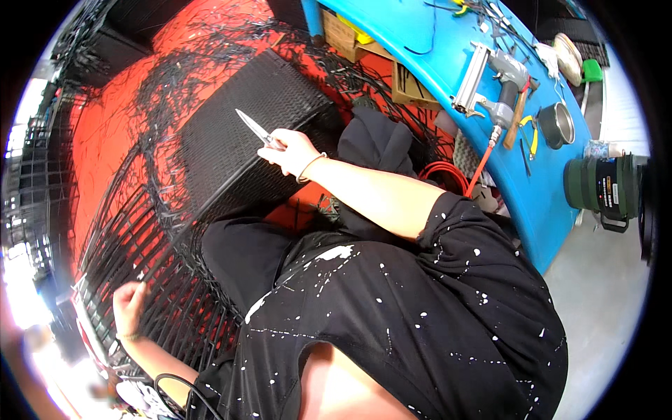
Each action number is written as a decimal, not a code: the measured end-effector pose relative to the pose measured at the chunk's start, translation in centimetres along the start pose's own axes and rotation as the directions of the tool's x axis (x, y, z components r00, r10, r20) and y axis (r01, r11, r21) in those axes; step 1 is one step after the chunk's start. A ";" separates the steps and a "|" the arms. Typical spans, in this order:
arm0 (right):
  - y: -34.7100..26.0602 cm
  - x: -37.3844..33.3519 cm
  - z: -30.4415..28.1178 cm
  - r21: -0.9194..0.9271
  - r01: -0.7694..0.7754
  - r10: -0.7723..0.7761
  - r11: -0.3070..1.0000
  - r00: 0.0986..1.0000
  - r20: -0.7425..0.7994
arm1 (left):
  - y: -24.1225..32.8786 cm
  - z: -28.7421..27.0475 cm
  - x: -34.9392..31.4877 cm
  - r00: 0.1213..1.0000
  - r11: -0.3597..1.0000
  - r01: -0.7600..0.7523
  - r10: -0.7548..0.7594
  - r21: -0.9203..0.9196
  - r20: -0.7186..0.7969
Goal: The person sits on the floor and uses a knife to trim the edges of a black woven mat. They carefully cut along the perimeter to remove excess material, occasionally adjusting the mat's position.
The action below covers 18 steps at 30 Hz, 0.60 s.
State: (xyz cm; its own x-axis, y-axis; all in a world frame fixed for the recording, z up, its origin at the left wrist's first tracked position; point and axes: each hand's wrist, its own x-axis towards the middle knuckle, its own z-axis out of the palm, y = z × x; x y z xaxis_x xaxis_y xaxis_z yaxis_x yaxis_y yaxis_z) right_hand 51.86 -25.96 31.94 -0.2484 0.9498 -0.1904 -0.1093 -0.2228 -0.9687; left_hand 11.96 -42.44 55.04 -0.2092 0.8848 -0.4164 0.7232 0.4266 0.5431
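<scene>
My right hand (292, 152) is closed around a pair of silver scissors (253, 126). Their pointed blades are together and aim to the far left, above a black woven box-shaped piece (245, 119). The handles are mostly hidden in my fingers. At the lower left, my left hand (129, 308) is closed with its fingers curled, beside a fan of long black strips (157, 280). Whatever it may be pinching is too small to make out. The woven piece stands in front of my knees, with strips spread along its left side.
On the right, a blue table (420, 35) carries a nail gun (497, 84) with a red hose, a hammer (519, 119), yellow-handled pliers (533, 136) and a metal bowl (556, 126). A dark green drum-shaped container (602, 185) stands beyond it. Black offcuts litter the red floor (105, 154).
</scene>
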 end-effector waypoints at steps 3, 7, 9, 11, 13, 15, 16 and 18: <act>0.4 -0.5 0.4 -0.124 0.035 -0.033 0.992 0.999 0.018 | -1.9 -2.0 -5.8 0.996 0.996 0.075 -0.077 -0.049 -0.047; -1.1 -2.6 2.2 -0.220 0.098 -0.076 0.971 0.991 0.108 | -1.6 -0.5 -10.2 0.993 0.998 -0.015 0.008 -0.059 -0.120; -3.2 -4.7 3.3 -0.231 0.120 -0.086 0.966 0.985 0.151 | 0.4 2.9 -9.0 0.983 0.985 -0.161 0.154 -0.061 -0.101; -5.9 -6.7 5.1 -0.070 0.077 -0.055 0.995 0.958 0.282 | 3.6 5.8 -7.5 0.898 0.896 -0.438 0.439 0.069 -0.004; -8.8 -8.6 6.6 0.037 0.080 -0.088 0.996 0.919 0.384 | 6.8 8.1 -6.0 0.790 0.792 -0.610 0.604 0.033 0.111; -12.3 -10.3 8.2 0.042 0.458 -0.422 0.888 0.775 0.471 | 9.0 9.3 -5.9 0.723 0.737 -0.673 0.672 -0.059 0.158; -13.8 -11.0 8.8 0.017 0.575 -0.506 0.818 0.705 0.497 | 10.0 9.5 -6.1 0.700 0.718 -0.690 0.693 -0.087 0.173; -15.9 -11.9 9.3 -0.005 0.706 -0.579 0.708 0.584 0.569 | 11.0 10.3 -6.1 0.653 0.664 -0.732 0.748 -0.150 0.122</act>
State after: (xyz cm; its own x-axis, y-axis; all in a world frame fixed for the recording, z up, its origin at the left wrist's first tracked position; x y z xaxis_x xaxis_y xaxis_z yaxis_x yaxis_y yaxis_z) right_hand 47.63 -35.77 51.12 -0.6297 0.5583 0.5402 -0.2482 0.5143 -0.8209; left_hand 27.99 -45.05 55.99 0.4841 0.8738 0.0455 0.5347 -0.3366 0.7751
